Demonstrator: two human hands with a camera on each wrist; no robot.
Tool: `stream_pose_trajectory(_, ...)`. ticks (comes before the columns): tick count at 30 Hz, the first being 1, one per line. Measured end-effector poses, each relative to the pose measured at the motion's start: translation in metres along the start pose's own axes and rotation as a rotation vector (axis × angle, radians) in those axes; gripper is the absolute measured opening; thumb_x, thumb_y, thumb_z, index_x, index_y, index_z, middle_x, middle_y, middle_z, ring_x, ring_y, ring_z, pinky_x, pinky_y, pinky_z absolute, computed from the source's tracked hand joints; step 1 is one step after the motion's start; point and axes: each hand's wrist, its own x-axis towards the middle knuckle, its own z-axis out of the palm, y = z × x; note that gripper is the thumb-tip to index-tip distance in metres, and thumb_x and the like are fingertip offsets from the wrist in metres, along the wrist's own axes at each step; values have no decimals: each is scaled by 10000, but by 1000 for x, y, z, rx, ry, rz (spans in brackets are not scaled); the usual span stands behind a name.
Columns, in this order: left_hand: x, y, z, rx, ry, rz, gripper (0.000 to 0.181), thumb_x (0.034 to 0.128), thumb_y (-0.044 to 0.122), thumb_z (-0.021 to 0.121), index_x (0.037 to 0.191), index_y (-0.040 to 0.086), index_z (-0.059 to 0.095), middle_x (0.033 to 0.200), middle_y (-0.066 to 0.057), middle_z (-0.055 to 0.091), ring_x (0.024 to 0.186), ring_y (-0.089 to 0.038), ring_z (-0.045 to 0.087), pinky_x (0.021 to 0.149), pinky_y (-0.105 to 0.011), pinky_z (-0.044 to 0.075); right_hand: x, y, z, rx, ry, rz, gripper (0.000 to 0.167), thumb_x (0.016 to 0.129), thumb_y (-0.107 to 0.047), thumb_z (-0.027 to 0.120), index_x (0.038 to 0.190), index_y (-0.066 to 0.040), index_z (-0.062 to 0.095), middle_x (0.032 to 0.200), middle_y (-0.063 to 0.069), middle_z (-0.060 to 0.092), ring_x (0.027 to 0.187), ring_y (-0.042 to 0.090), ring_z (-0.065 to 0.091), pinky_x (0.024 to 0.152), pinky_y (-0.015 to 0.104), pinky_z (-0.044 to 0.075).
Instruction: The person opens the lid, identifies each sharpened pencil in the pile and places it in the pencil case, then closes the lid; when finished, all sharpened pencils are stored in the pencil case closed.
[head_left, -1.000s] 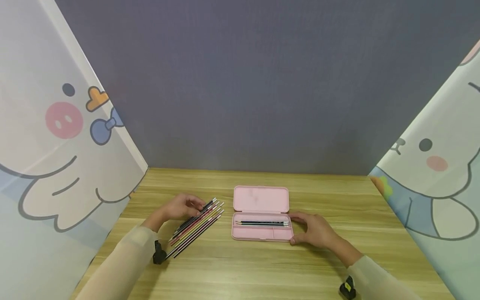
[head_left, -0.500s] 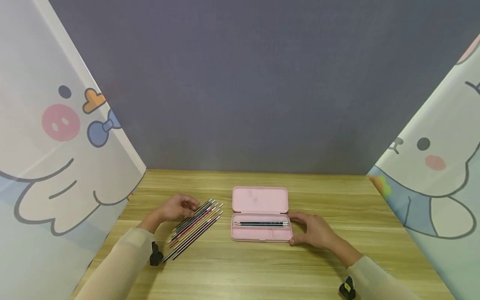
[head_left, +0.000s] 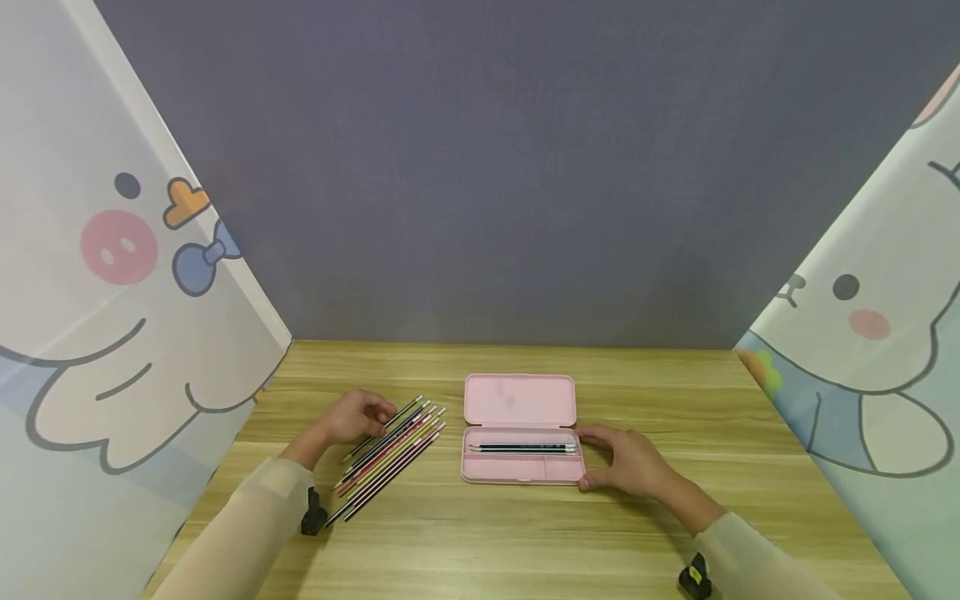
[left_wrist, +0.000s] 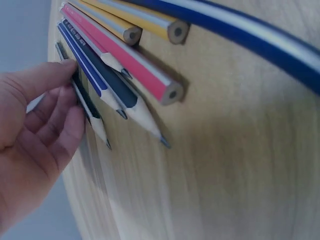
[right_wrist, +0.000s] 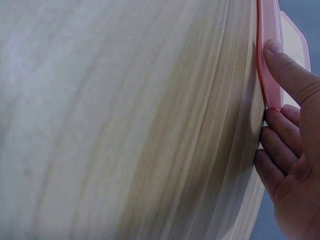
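At the far left edge of a loose bundle, my left hand (head_left: 358, 417) pinches a dark pencil (left_wrist: 98, 129) between thumb and fingers; its sharpened tip shows in the left wrist view. Beside it, several striped pencils (head_left: 393, 458) in blue, red, yellow and dark colours lie slanted on the table. A pink pencil case (head_left: 504, 468) stands with its lid (head_left: 520, 400) laid back. Dark pencils (head_left: 525, 448) lie in its rear compartment. My right hand (head_left: 626, 461) holds the case's right end, thumb at the near corner and a finger at the far side.
The wooden table (head_left: 480, 542) runs back to a grey panel (head_left: 517, 167). Cartoon-printed panels stand at the left (head_left: 127, 333) and right (head_left: 885, 375). In the left wrist view, a blue pencil (left_wrist: 240, 25) crosses close to the camera.
My left hand has drawn back slightly left, and a dark pencil now lies apart from the bundle's left edge, in its fingers. My right hand stays on the case.
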Motion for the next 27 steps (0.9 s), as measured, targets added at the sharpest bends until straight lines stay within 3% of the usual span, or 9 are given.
stream_pose_trajectory(5, -1, 3, 1, 86, 17, -38, 253, 837, -84, 708, 1090, -93, 729, 921, -116, 727, 807, -137, 623, 759, -330, 560, 0, 0, 0, -9, -1, -3, 886, 662, -649, 858, 1400, -220, 622, 1313, -3, 709, 1247, 310, 644, 1001, 529, 515)
stream_pose_trajectory(15, -1, 8, -3, 90, 32, -35, 247, 854, -98, 662, 1088, -71, 735, 936, -131, 719, 820, -136, 617, 695, -294, 519, 3, -5, -6, -32, -17, -7, 879, 652, -588, 898, 1386, -181, 637, 1303, 36, 714, 1228, 342, 651, 1005, 538, 512)
stream_pose_trajectory(21, 6, 21, -7, 137, 48, -3, 244, 891, -60, 646, 1108, -27, 752, 928, -108, 715, 798, -139, 610, 666, -296, 508, 4, -4, -6, -52, -26, -3, 873, 649, -587, 900, 1381, -191, 637, 1314, 24, 709, 1239, 332, 645, 1004, 544, 510)
stream_pose_trajectory(27, 19, 46, -3, 94, -4, 24, 247, 942, 9, 669, 1175, -18, 746, 1055, -176, 736, 849, -168, 645, 717, -340, 538, 4, -4, -5, -50, -27, -1, 886, 649, -599, 897, 1389, -190, 633, 1327, 15, 702, 1248, 329, 640, 1007, 543, 510)
